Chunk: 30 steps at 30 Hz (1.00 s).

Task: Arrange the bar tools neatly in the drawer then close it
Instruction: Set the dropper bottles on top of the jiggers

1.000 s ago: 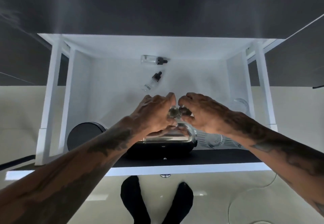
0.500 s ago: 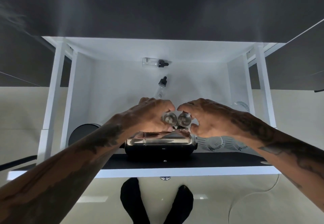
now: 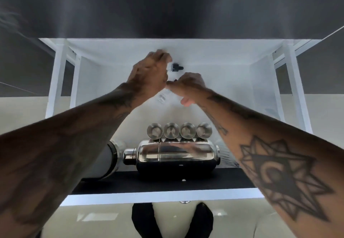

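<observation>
Drawer [image 3: 61,81] stands open. Four steel cups [image 3: 179,130] sit in a row touching a shaker [image 3: 176,156] lying near the front. At the back, left hand [image 3: 149,72] fingers close on one dropper bottle [image 3: 176,67]; right hand [image 3: 188,87] fingers pinch another bottle [image 3: 162,97].

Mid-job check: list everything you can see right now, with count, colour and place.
drawer: 1, white, pulled open
cups: 4, steel, row behind the shaker
shaker: 1, chrome, lying at drawer front
dropper bottles: 2, clear with black caps, at the back by the hands
cylinder: 1, grey with black rim, left of shaker
glass: 1, clear, faint, right side
left hand: on the rear bottle
right hand: on the nearer bottle
feet: 2, black socks, floor
</observation>
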{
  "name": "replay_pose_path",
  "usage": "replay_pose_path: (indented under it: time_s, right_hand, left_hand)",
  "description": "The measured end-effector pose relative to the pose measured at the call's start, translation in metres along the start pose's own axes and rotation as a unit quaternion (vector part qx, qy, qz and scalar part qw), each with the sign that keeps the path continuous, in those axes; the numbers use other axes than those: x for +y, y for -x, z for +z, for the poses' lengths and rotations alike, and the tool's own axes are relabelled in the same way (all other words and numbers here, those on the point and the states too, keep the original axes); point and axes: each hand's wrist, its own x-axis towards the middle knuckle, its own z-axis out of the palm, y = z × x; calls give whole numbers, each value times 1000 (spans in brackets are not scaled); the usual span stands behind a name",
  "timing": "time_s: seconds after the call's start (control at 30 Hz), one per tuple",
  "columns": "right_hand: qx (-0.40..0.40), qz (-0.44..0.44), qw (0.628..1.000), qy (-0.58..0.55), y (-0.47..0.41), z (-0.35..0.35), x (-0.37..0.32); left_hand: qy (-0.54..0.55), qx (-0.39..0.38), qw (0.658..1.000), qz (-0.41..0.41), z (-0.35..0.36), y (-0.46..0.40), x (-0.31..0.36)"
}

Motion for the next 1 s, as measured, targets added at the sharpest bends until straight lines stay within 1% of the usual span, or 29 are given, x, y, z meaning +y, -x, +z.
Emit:
replay_pose_path:
  time_s: [0.07,0.1,0.17,0.27,0.3,0.37,0.4,0.47,0.53,0.57,0.7,0.83,1.0]
  right_hand:
    - [5,-8,1000,20,-8,18,-5]
    - [11,-6,1000,11,-11,23,-4]
    - [13,0,1000,-13,-14,24,1]
    - [-20,4,1000,-12,-10,11,10]
    - [-29,-6,999,-19,-6,5,15]
    - [-21,-57,997,-43,5,-8,30]
    - [-14,-92,994,-58,13,-15,39]
    - [-30,-161,984,-72,28,-29,56]
    - [-62,-202,976,-52,38,-34,67]
    - [-75,-213,974,-34,41,-34,71]
    - [-102,-259,960,34,46,-30,70]
    - [-116,-287,945,107,44,-27,66]
    - [-139,-312,925,168,43,-27,65]
  left_hand:
    - [-26,-34,999,21,6,-15,2]
    - [-36,-49,998,21,10,-20,2]
    - [-44,-66,997,7,18,-24,-2]
    - [-23,-71,997,-20,27,-22,-12]
    - [2,-66,997,-33,28,-21,-15]
    - [78,-57,993,-60,24,-13,-20]
    - [121,-55,989,-71,22,-6,-21]
    - [224,-58,968,-96,15,15,-23]
    - [318,-77,938,-115,11,41,-23]
    - [348,-93,926,-117,11,54,-23]
    - [404,-160,891,-131,12,83,-21]
    - [414,-207,877,-128,8,78,-19]
    - [387,-267,876,-107,2,70,-17]
